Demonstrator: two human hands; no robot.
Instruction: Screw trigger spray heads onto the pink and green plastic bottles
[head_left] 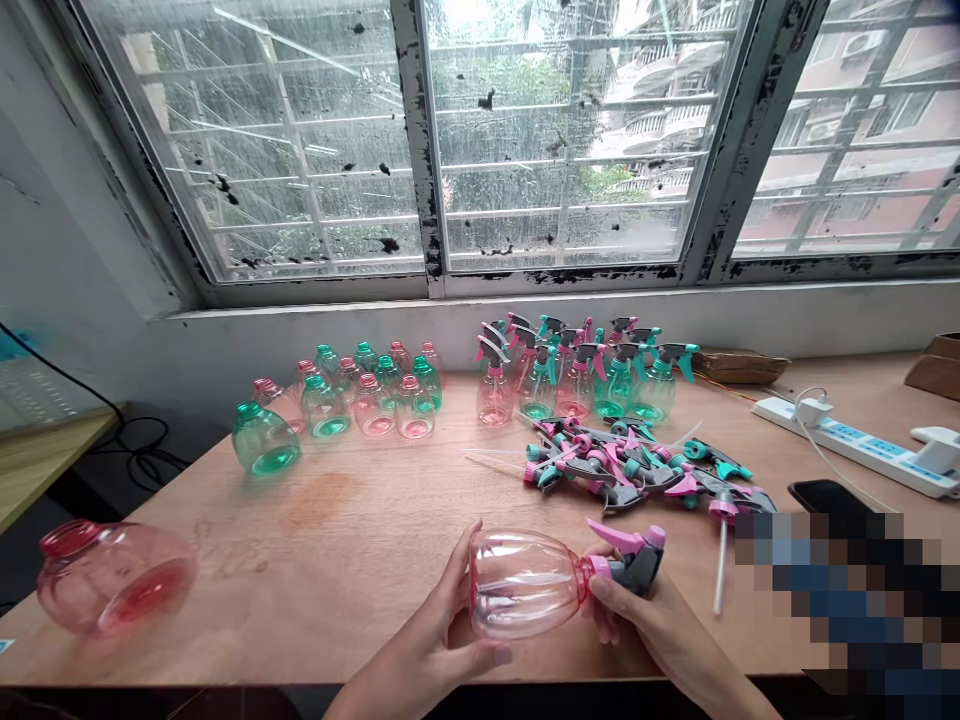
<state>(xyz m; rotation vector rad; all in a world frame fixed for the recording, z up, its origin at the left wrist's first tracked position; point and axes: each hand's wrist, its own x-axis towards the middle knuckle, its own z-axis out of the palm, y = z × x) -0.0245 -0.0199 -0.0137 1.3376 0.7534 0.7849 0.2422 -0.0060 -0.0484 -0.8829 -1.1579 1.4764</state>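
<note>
My left hand [435, 640] cups the base of a clear pink spray bottle [525, 580] that lies sideways above the front edge of the wooden table [352, 530]. Around the bottle's neck my right hand [645, 625] is closed, at the grey and pink trigger sprayer head [634, 560] fitted on it. Beyond my hands lies a pile of loose trigger heads [637, 465] in pink, teal and grey.
Open pink and green bottles [375, 395] stand at the back left; one green bottle [264, 440] and one pink bottle [112, 575] lie tipped. Bottles with sprayers [585, 375] stand by the wall. A power strip [855, 440], a phone [829, 495] and a blurred patch are on the right.
</note>
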